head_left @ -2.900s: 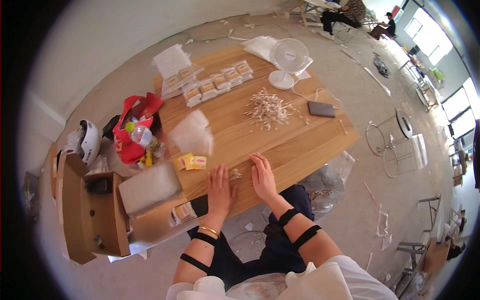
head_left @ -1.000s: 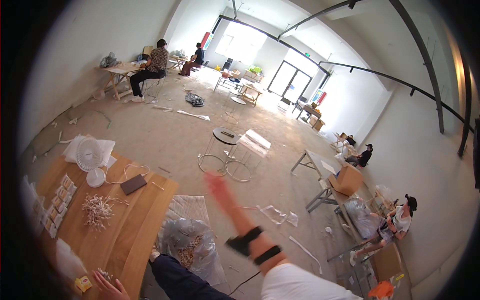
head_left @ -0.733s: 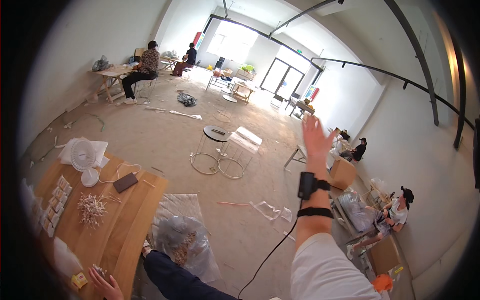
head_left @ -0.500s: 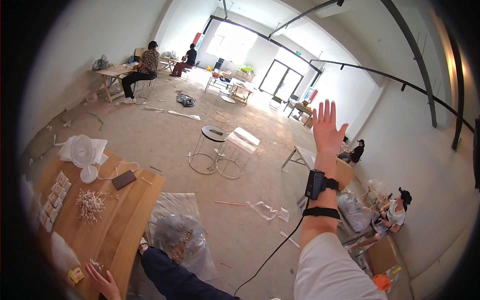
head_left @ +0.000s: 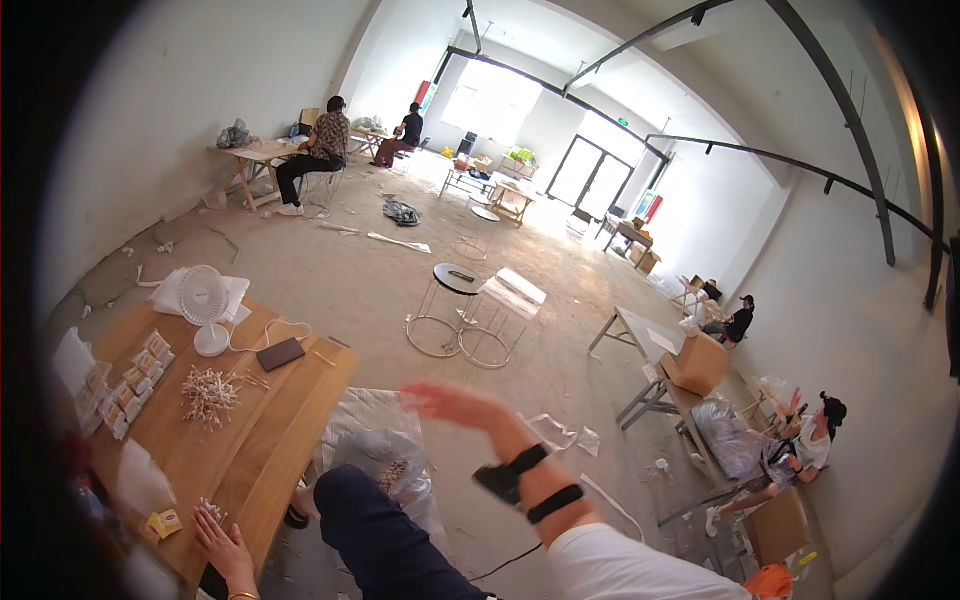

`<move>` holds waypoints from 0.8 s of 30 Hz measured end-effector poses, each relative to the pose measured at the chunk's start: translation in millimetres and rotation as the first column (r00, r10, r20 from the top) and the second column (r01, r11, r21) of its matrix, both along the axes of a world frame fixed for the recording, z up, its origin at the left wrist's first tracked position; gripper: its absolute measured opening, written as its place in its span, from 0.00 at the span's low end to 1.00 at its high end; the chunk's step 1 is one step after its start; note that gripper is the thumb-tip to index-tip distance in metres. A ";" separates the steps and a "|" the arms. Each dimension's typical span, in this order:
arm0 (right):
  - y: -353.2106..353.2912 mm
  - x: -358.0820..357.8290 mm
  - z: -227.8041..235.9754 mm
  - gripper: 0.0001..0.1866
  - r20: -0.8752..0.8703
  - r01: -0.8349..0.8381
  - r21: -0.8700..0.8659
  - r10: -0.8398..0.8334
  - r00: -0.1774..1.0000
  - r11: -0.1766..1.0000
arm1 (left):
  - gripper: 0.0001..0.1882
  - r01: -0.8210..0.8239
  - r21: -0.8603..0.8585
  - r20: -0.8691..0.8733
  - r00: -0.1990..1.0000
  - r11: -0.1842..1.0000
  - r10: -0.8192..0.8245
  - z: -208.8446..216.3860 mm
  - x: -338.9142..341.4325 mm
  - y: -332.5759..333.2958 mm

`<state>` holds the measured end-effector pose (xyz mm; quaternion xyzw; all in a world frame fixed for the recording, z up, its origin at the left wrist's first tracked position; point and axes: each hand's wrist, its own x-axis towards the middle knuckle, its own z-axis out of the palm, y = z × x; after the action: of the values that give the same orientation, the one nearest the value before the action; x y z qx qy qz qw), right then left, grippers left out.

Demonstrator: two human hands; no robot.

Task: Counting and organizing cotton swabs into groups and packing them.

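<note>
My left hand (head_left: 227, 552) lies flat with fingers stretched at the near end of the wooden table (head_left: 270, 440), touching a small bunch of cotton swabs (head_left: 213, 511). Just left of it is a yellow packet (head_left: 164, 523) beside a clear plastic bag (head_left: 143, 480). A loose pile of cotton swabs (head_left: 210, 397) sits farther up the table, next to a row of small packs (head_left: 138, 385). My right hand (head_left: 450, 403), blurred by motion, is in the air right of the table with its fingers extended and nothing visible in it. Straps and a black device (head_left: 497, 484) are on that forearm.
A white fan (head_left: 204, 300) and dark power bank (head_left: 281, 354) stand on the table. Beside my knee, a plastic bag (head_left: 395, 465) lies on a mat. Two stools (head_left: 456, 279) are ahead. Co-workers sit at far tables and at right by a cardboard box (head_left: 697, 363).
My right arm has swung down and left from its raised, spread-fingered pose. My left hand has shifted slightly right in the picture as the whole view moved. A person at right has raised a hand.
</note>
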<state>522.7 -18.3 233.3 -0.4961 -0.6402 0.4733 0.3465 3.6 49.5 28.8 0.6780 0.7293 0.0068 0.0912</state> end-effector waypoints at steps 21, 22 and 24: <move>93.5 -192.4 -159.4 0.25 -0.565 -0.222 -0.030 0.166 0.808 0.975 | 0.47 0.054 0.028 0.022 0.998 0.998 -0.055 6.1 17.4 -10.2; 94.8 -176.6 -149.6 0.25 -0.643 -0.157 -0.133 0.035 0.765 0.979 | 0.47 0.052 -0.019 0.015 0.999 0.998 -0.052 10.8 20.7 -13.6; 98.9 -138.7 -130.2 0.24 -0.699 0.014 -0.171 -0.131 0.703 0.985 | 0.44 0.142 0.316 0.034 0.986 0.938 -0.160 -26.0 13.3 -12.0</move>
<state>384.0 80.7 103.2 -0.3265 -0.4000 0.6608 0.5447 16.9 37.4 2.8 0.7374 0.6618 0.1351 0.0045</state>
